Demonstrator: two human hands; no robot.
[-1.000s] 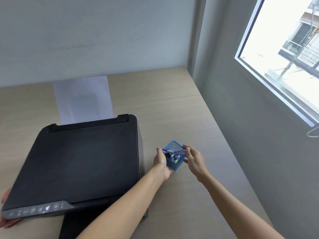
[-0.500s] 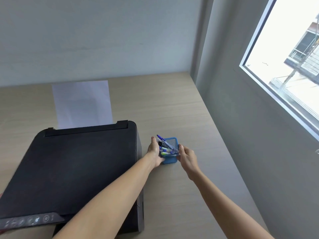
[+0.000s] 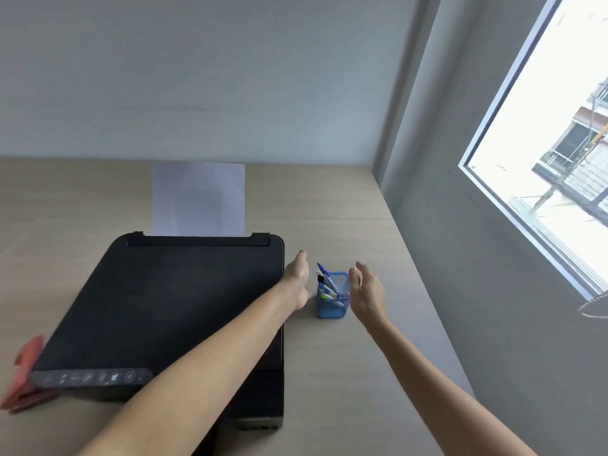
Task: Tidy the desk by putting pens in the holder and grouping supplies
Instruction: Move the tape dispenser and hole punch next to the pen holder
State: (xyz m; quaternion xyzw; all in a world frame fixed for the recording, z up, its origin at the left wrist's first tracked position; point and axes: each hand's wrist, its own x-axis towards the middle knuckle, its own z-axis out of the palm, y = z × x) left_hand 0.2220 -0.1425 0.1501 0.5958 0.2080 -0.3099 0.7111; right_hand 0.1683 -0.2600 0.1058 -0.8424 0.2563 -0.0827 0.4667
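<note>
A small blue mesh pen holder (image 3: 332, 307) stands upright on the wooden desk (image 3: 355, 373), just right of the printer. Several pens (image 3: 326, 284) lean in it, blue, green and white. My left hand (image 3: 297, 281) hovers to the holder's left, fingers apart, not touching it. My right hand (image 3: 368, 291) is a little to the holder's right, also open and clear of it. Neither hand holds anything.
A black printer (image 3: 164, 307) fills the desk's left part, with white paper (image 3: 199, 199) standing in its rear tray. A red object (image 3: 23, 380) pokes out at the printer's front left corner. Grey walls and a window (image 3: 559, 133) close off the right side.
Both hands held the pen holder and set it down beside the printer. They have now let go and moved apart to either side of it.
</note>
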